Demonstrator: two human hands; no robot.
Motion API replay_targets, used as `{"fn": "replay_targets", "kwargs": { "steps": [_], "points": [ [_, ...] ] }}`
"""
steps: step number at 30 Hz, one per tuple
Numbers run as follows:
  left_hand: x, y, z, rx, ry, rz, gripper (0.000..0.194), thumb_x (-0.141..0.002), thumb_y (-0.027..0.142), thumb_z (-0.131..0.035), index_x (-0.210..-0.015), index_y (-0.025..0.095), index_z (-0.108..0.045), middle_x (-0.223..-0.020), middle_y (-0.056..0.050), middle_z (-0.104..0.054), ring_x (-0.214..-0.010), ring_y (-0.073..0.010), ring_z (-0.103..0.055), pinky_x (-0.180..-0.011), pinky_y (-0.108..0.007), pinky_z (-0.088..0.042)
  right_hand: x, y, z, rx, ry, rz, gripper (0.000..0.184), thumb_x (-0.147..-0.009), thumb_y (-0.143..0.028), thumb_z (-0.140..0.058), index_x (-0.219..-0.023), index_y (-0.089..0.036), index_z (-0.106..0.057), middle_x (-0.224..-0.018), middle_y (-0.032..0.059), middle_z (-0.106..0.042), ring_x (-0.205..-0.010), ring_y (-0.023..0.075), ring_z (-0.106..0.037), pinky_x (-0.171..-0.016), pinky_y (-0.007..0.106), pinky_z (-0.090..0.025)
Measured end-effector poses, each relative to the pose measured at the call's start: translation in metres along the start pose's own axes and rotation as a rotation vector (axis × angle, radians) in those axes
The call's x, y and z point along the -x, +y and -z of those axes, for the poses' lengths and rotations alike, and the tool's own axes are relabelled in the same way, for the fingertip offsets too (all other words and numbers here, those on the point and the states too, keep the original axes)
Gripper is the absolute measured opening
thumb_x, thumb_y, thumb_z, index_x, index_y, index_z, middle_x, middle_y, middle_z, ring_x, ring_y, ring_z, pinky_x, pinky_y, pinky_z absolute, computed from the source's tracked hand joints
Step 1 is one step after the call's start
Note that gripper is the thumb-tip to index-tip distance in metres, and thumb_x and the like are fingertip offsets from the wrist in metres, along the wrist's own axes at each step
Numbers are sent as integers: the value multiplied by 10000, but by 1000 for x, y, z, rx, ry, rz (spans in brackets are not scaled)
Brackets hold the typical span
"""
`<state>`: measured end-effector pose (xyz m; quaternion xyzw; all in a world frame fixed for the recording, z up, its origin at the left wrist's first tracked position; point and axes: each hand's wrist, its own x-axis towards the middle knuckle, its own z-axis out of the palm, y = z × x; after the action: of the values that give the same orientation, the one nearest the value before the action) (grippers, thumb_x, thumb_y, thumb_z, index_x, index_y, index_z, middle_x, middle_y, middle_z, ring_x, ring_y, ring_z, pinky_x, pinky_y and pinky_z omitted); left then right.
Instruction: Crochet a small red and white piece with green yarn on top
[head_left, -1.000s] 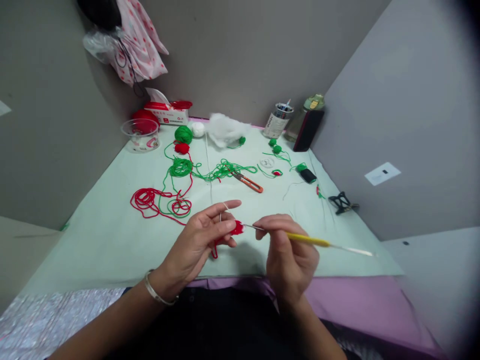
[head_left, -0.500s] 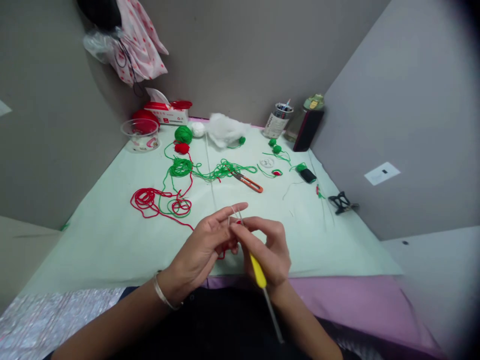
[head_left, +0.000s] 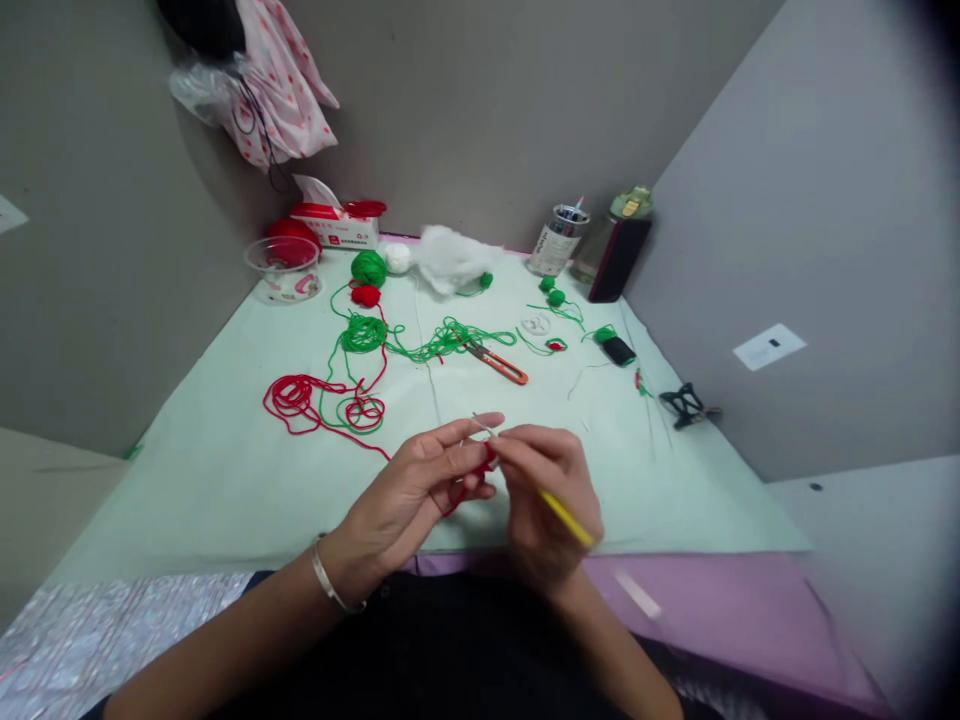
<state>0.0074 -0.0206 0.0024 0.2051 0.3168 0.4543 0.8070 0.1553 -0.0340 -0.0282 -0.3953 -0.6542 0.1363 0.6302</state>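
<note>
Near the table's front edge, my left hand (head_left: 420, 490) pinches a small red crochet piece (head_left: 486, 462) between thumb and fingers, its index finger stretched out with yarn near it. Beside it, my right hand (head_left: 551, 495) is closed round a crochet hook with a yellow handle (head_left: 566, 517). The hook's thin metal tip reaches to the red piece and the left index finger. Red yarn (head_left: 360, 442) runs from the left hand to loose coils on the table. My fingers partly cover the piece, so its stitches cannot be made out.
Tangled green yarn (head_left: 450, 338) and orange thread snips (head_left: 499, 363) lie mid-table. Behind are a green yarn ball (head_left: 369, 268), white stuffing (head_left: 454, 260), a plastic tub (head_left: 289, 282), a pen can (head_left: 556, 242) and a bottle (head_left: 626, 205). A black clip (head_left: 684, 405) lies at the right.
My right hand has shifted slightly right and turned, swinging the hook's handle from pointing steeply down to slanting more to the right. My left hand has hardly moved.
</note>
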Motion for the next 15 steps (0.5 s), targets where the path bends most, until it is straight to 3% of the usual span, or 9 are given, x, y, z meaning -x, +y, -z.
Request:
{"fn": "replay_targets", "kwargs": {
  "steps": [3,6,11,15],
  "points": [
    [-1,5,3,-15,35,-30,407,-753,210,-938,-1145,163,-839,-720,27,-635,-581,-54,-541,-681,-211,-561,-11,-1,7,-254,1,-191,240,-1030,-182,-617,-1068,-314,-814,-910,33,-718,-811,188,-660,-725,357,-537],
    [1,3,4,-133,45,-142,368,-776,238,-923,-1133,198,-844,-753,22,-654,-652,-85,-613,-702,-216,-553,-19,0,10,-489,-28,-360,181,-1030,-250,-636,-966,-271,-804,-860,25,-707,-709,162,-622,-677,337,-517],
    [4,-6,3,-331,76,-267,424,-829,267,-894,-1243,259,-803,-872,-8,-713,-831,-131,-662,-734,-211,-499,-13,4,1,-435,-85,-370,140,-1005,-268,-684,-996,-286,-822,-961,42,-754,-913,200,-684,-760,337,-562],
    [4,-8,5,-361,87,-254,461,-842,306,-883,-1288,262,-773,-929,-28,-724,-883,-169,-684,-716,-234,-486,-7,9,0,-464,-76,-435,134,-1007,-285,-682,-1031,-277,-814,-960,38,-742,-828,176,-669,-722,322,-563]
  ]
}}
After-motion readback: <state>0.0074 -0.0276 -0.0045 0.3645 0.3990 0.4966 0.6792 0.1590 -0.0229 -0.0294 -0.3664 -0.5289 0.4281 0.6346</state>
